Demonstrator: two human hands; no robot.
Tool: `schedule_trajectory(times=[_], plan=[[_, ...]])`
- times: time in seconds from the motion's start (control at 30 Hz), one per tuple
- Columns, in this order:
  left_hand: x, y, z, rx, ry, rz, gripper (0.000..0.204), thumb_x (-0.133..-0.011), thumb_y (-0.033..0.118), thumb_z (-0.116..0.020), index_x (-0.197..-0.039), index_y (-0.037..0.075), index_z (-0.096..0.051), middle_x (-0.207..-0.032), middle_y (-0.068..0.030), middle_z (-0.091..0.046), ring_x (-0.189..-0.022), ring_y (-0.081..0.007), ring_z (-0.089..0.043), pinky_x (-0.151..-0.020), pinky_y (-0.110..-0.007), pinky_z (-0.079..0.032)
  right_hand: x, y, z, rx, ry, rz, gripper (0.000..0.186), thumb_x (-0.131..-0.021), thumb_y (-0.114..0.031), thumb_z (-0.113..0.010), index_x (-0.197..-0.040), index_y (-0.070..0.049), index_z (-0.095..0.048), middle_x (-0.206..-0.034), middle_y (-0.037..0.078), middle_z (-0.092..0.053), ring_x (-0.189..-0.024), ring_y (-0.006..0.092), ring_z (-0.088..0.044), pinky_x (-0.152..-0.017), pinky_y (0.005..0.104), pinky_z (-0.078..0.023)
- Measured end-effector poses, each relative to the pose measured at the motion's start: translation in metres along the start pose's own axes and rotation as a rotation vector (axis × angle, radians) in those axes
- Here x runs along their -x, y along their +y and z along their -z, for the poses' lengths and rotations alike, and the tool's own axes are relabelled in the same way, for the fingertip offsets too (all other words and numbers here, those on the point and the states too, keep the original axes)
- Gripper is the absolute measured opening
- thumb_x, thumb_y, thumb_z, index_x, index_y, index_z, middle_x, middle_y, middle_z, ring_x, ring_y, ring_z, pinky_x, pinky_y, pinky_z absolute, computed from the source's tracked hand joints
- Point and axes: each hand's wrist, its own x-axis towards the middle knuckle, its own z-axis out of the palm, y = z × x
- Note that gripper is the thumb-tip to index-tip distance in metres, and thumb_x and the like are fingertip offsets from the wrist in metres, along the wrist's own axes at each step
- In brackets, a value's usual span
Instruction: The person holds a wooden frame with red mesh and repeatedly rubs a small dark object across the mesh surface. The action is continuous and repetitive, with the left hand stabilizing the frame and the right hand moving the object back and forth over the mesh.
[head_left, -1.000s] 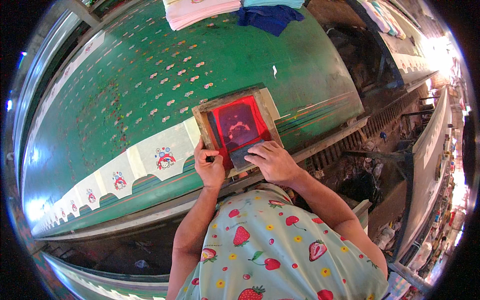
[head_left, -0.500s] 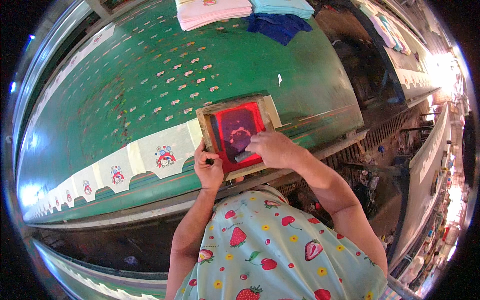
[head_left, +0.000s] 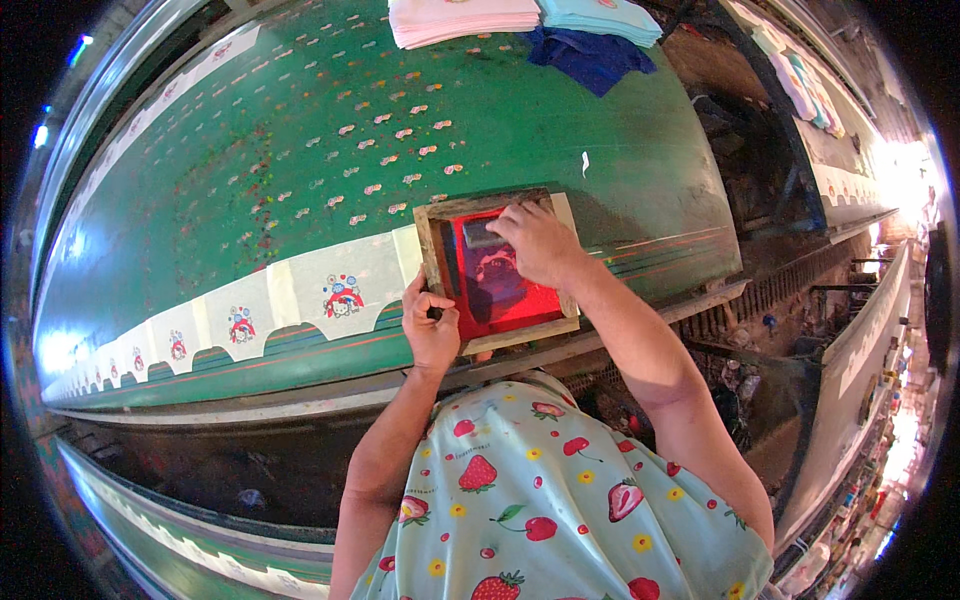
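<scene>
We stand at the near long edge of a long green printing table (head_left: 520,110), which runs off to our left and curves away with the lens. Most of its surface is bare green speckled with small paint marks, so there is wide room beyond and to the left of our work. Along the near edge lies a white fabric strip (head_left: 300,290) with scalloped lower border and small printed cartoon figures, one after another toward the left. At the far edge sit a stack of pink cloth (head_left: 460,18), a stack of pale blue cloth (head_left: 600,15) and a dark blue cloth (head_left: 590,55).

The wooden-framed printing screen (head_left: 497,270) lies flat over the strip near the table's near edge, its mesh red with a darker figure showing. Our left hand (head_left: 430,325) is clamped on the frame's near left side. Our right hand (head_left: 540,240) is closed on a dark squeegee (head_left: 485,234) at the far end of the mesh.
</scene>
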Motion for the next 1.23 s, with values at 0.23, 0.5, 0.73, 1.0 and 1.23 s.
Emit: schedule_trajectory(times=[0.23, 0.5, 0.73, 1.0, 1.23], plan=[[-0.001, 0.006, 0.001, -0.017, -0.006, 0.020, 0.025, -0.077, -0.016, -0.073, -0.086, 0.008, -0.070, -0.161, -0.0289, -0.061, -0.150, -0.0421, -0.059, -0.122, -0.044, -0.045, 0.078, -0.044, -0.030, 0.064, 0.125, 0.121, 0.040, -0.094, -0.018, -0.069, -0.131, -0.008, -0.076, -0.126, 0.011, -0.069, -0.120, 0.0338, -0.064, -0.102, 0.0512, -0.054], [-0.002, 0.002, 0.001, -0.109, -0.003, -0.005, 0.023, -0.076, -0.013, -0.075, -0.086, 0.008, -0.070, -0.160, -0.0300, -0.061, -0.149, -0.0430, -0.060, -0.122, -0.047, -0.046, 0.124, -0.064, -0.036, 0.019, 0.063, 0.125, 0.044, -0.094, -0.029, -0.077, -0.135, -0.010, -0.077, -0.133, 0.009, -0.069, -0.124, 0.0320, -0.063, -0.107, 0.0500, -0.052], [-0.006, 0.020, 0.001, -0.086, 0.002, -0.016, 0.024, -0.076, -0.013, -0.076, -0.086, 0.008, -0.070, -0.162, -0.0293, -0.060, -0.150, -0.0413, -0.060, -0.123, -0.047, -0.046, 0.139, -0.060, -0.010, -0.185, 0.190, 0.108, 0.042, -0.090, -0.025, -0.087, -0.129, -0.011, -0.078, -0.137, 0.010, -0.069, -0.133, 0.0345, -0.064, -0.111, 0.0516, -0.053], [-0.019, 0.049, 0.043, 0.075, 0.169, -0.041, 0.030, -0.081, -0.017, -0.074, -0.096, 0.008, -0.070, -0.164, -0.0270, -0.059, -0.130, -0.0247, -0.070, -0.097, -0.032, -0.058, 0.167, -0.020, 0.033, -0.206, 0.697, -0.143, 0.023, -0.100, -0.005, -0.075, -0.122, -0.003, -0.077, -0.131, 0.016, -0.075, -0.124, 0.0383, -0.070, -0.109, 0.0499, -0.053], [-0.007, 0.041, 0.178, 0.508, 0.513, 0.031, 0.035, -0.082, -0.024, -0.063, -0.094, 0.008, -0.062, -0.167, -0.0265, -0.056, -0.136, -0.0437, -0.069, -0.100, -0.056, -0.067, 0.175, 0.010, 0.021, -0.433, 0.852, -0.399, 0.019, -0.108, -0.006, -0.069, -0.124, -0.005, -0.079, -0.130, 0.016, -0.078, -0.121, 0.0332, -0.072, -0.110, 0.0478, -0.054]])
